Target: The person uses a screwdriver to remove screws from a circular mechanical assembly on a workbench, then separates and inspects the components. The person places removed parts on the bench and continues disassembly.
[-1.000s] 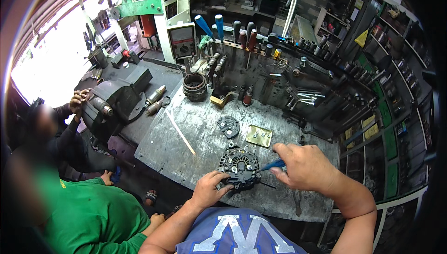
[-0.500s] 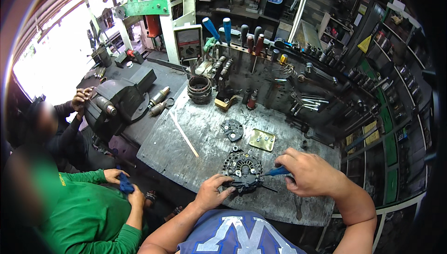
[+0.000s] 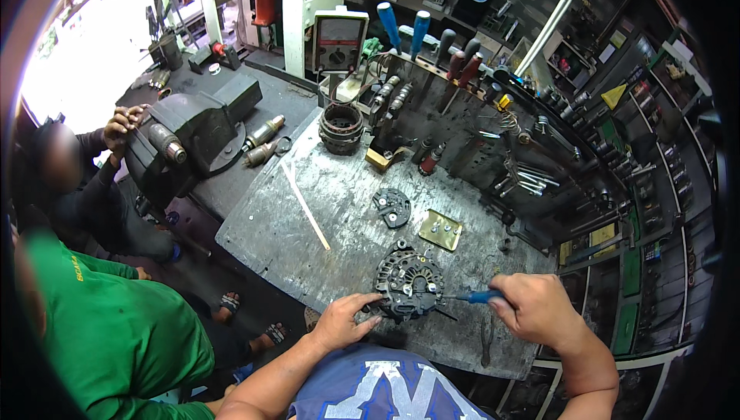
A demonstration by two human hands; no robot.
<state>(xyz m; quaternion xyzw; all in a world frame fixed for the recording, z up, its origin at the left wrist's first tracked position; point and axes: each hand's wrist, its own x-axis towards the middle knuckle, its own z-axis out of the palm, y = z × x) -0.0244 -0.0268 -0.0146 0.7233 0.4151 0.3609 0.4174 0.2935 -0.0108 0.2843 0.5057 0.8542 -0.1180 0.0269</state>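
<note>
probably a slip is the main risk: the right hand (image 3: 536,308) is curled closed round the blue screwdriver (image 3: 484,297), its shaft lying nearly level toward the right edge of the round alternator part (image 3: 420,275) on the workbench (image 3: 266,220), so sideways force could skid the tip. the left hand (image 3: 345,321) rests half-open at the left edge, its firmness impossible to tell; too light a hold could let the part turn.

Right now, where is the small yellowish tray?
In the head view, the yellowish tray lies on the workbench, right of centre, just right of the dark cover and beyond the round machine part.
</note>
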